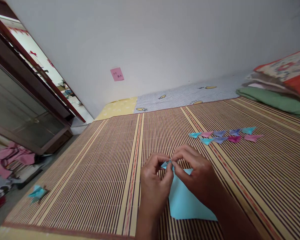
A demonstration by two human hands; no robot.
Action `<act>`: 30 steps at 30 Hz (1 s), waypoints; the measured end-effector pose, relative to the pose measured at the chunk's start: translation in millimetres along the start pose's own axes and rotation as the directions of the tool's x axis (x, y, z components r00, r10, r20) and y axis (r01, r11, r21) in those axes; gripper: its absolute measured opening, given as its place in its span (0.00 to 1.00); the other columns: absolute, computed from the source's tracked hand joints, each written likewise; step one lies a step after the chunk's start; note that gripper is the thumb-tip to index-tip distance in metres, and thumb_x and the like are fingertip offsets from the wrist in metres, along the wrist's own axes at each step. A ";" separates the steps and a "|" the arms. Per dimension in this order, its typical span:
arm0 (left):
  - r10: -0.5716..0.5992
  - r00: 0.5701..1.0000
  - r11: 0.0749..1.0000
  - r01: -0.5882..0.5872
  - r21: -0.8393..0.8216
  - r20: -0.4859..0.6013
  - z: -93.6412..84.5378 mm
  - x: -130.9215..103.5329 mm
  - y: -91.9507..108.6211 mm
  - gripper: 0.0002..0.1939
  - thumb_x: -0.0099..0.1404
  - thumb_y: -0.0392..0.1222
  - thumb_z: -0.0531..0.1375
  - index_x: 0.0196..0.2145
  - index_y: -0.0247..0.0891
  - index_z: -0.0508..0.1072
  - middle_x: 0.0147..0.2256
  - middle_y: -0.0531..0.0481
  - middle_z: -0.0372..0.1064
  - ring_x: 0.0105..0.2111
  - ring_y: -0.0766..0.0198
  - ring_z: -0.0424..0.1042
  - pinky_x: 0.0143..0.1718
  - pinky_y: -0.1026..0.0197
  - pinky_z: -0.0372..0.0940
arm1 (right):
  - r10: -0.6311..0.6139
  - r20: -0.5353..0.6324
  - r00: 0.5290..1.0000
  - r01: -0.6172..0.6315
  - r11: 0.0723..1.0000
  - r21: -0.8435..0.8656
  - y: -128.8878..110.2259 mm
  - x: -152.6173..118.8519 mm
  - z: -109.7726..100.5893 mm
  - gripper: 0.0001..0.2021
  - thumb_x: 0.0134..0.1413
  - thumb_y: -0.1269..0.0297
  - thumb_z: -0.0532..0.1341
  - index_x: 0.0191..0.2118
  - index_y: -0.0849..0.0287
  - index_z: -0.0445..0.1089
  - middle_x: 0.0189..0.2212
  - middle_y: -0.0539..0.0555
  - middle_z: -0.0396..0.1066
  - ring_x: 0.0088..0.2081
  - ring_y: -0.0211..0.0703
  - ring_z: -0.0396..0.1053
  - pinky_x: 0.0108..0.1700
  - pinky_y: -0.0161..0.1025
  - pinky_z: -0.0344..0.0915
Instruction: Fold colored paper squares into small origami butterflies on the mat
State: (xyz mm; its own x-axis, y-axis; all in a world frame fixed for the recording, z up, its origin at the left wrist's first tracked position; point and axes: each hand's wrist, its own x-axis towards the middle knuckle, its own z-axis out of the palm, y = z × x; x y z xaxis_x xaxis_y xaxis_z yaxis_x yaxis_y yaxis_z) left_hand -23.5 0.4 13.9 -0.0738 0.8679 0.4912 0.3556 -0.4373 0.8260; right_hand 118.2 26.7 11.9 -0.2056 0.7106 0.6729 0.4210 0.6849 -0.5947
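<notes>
Between the fingertips of both hands is a small folded piece of blue paper [165,164], mostly covered by the fingers. My left hand [156,175] pinches it from the left with thumb and forefinger. From the right, my right hand [193,166] pinches the same piece, the two hands' fingertips nearly meeting. Under the hands a light blue sheet of paper [187,201] lies flat on the striped mat [115,160]. Beyond the right hand, small folded paper pieces [220,133] in blue, purple and pink sit in two rows.
A crumpled blue paper piece [37,193] rests near the mat's left edge. Folded bedding [275,100] is piled at the far right. A white wall [165,43] with a pink note [117,74] stands behind. At left are a door [27,106] and pink cloth [13,158].
</notes>
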 end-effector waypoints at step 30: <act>-0.094 0.994 0.991 0.089 -0.097 -0.046 2.7 -1.2 -7.8 0.05 0.64 0.30 0.60 0.33 0.39 0.73 0.37 0.48 0.73 0.38 0.60 0.74 0.41 0.58 0.69 | 0.027 0.051 0.998 -0.030 0.998 0.056 -1.2 -0.3 -0.1 0.07 0.58 0.76 0.58 0.32 0.58 0.65 0.31 0.50 0.67 0.34 0.42 0.67 0.36 0.39 0.62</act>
State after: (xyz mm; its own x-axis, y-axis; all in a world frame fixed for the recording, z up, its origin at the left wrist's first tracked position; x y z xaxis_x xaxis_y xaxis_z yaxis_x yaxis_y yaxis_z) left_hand -23.7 3.4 6.1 -0.1500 0.8934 0.4235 0.2551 -0.3789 0.8896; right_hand 117.9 25.6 12.4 -0.2394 0.7361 0.6331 0.3768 0.6714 -0.6382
